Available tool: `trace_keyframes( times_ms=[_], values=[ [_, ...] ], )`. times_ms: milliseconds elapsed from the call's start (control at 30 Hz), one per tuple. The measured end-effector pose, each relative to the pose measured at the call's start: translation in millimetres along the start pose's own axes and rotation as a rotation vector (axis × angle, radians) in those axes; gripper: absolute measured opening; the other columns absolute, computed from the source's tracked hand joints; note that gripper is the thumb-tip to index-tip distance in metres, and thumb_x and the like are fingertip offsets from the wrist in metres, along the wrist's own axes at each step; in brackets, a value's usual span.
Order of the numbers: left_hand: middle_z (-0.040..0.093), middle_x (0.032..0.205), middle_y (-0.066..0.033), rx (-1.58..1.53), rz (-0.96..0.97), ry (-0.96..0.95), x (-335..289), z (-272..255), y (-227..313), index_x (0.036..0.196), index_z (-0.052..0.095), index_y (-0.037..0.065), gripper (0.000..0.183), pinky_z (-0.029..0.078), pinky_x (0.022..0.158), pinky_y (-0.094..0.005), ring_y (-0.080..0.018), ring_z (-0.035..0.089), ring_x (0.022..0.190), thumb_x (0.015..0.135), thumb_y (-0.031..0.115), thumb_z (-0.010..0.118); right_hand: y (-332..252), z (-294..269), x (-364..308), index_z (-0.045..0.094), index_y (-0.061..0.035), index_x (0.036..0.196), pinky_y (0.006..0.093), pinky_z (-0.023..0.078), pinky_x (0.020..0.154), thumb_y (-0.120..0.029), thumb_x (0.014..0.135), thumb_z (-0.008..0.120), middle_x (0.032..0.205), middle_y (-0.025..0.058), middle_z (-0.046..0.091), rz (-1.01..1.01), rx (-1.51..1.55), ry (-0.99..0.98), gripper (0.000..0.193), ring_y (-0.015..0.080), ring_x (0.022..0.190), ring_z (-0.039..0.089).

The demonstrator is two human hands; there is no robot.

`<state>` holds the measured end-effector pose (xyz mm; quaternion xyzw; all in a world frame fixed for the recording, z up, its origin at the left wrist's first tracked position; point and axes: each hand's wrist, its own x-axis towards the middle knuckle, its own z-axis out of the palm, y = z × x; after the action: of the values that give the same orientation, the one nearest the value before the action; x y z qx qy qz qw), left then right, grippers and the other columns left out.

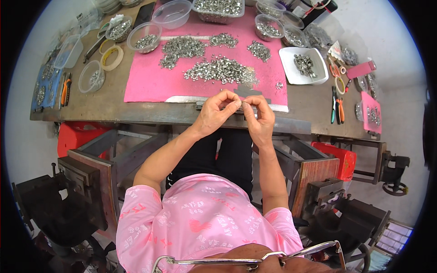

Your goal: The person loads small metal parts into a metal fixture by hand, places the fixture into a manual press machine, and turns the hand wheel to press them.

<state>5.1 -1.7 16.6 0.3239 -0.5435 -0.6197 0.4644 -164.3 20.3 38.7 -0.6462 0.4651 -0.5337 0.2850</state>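
Observation:
My left hand point(218, 111) and my right hand point(259, 119) meet over the front edge of the workbench, thumbs and forefingers pinched close together. Whatever sits between the fingertips is too small to make out. Just beyond them, a dark grey metal block point(252, 93) lies at the near side of a pink mat point(150, 82). On the mat, a large heap of small shiny metal pieces point(218, 70) spreads beyond my hands. Smaller piles of similar pieces point(184, 47) lie farther back.
A white square dish point(291, 57) holding metal pieces stands right of the mat. Clear plastic tubs point(170, 17) line the back. Tape rolls point(112, 58) and orange-handled pliers point(67, 91) lie left; more pliers point(340, 111) lie right. Red stools point(75, 139) stand under the bench.

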Motion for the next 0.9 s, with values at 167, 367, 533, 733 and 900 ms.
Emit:
trace_keyframes(
  times_ms=[167, 367, 533, 733, 900],
  values=[
    [0.065, 0.106, -0.0065, 0.816, 0.437, 0.160, -11.2, -10.8, 5.6, 0.112, 0.063, 0.005, 0.024, 0.041, 0.099, -0.0392, -0.0220, 0.062, 0.101, 0.090, 0.013, 0.071, 10.7, -12.2, 2.5, 0.061, 0.0010, 0.094, 0.0354, 0.051, 0.077, 0.005, 0.085, 0.067, 0.096, 0.0125, 0.066, -0.091, -0.202, -0.143, 0.012, 0.0280, 0.087, 0.065],
    [0.066, 0.108, -0.0056, 1.034, 0.461, 0.202, -26.9, -10.6, -17.1, 0.113, 0.064, 0.008, 0.030, 0.031, 0.104, -0.0485, -0.0243, 0.060, 0.106, 0.086, 0.013, 0.074, 17.4, -7.8, -1.6, 0.059, -0.0007, 0.092, 0.0411, 0.048, 0.079, 0.008, 0.079, 0.067, 0.091, 0.0129, 0.063, -0.212, -0.306, -0.196, 0.017, 0.0323, 0.085, 0.060],
    [0.066, 0.109, -0.0048, 0.976, 0.462, 0.250, -27.3, -8.7, -22.3, 0.114, 0.064, 0.008, 0.030, 0.032, 0.102, -0.0459, -0.0233, 0.061, 0.105, 0.086, 0.011, 0.073, 16.4, -6.0, 0.2, 0.058, -0.0005, 0.091, 0.0423, 0.047, 0.076, 0.008, 0.078, 0.068, 0.091, 0.0132, 0.061, -0.277, -0.408, -0.239, 0.019, 0.0330, 0.084, 0.057],
    [0.066, 0.108, -0.0045, 0.969, 0.467, 0.256, -25.9, -8.1, -22.9, 0.113, 0.064, 0.008, 0.029, 0.032, 0.101, -0.0445, -0.0233, 0.061, 0.104, 0.086, 0.011, 0.074, 14.4, -6.4, 3.1, 0.058, -0.0001, 0.091, 0.0432, 0.047, 0.076, 0.008, 0.077, 0.068, 0.090, 0.0132, 0.058, -0.304, -0.468, -0.279, 0.019, 0.0328, 0.084, 0.055],
    [0.066, 0.108, -0.0043, 0.969, 0.481, 0.259, -25.4, -7.8, -23.2, 0.112, 0.065, 0.009, 0.029, 0.033, 0.100, -0.0438, -0.0230, 0.061, 0.104, 0.085, 0.010, 0.074, 11.7, -6.2, 3.5, 0.060, -0.0006, 0.092, 0.0425, 0.047, 0.077, 0.004, 0.078, 0.069, 0.093, 0.0128, 0.060, -0.374, -0.578, -0.299, 0.018, 0.0321, 0.086, 0.057]
  ],
)
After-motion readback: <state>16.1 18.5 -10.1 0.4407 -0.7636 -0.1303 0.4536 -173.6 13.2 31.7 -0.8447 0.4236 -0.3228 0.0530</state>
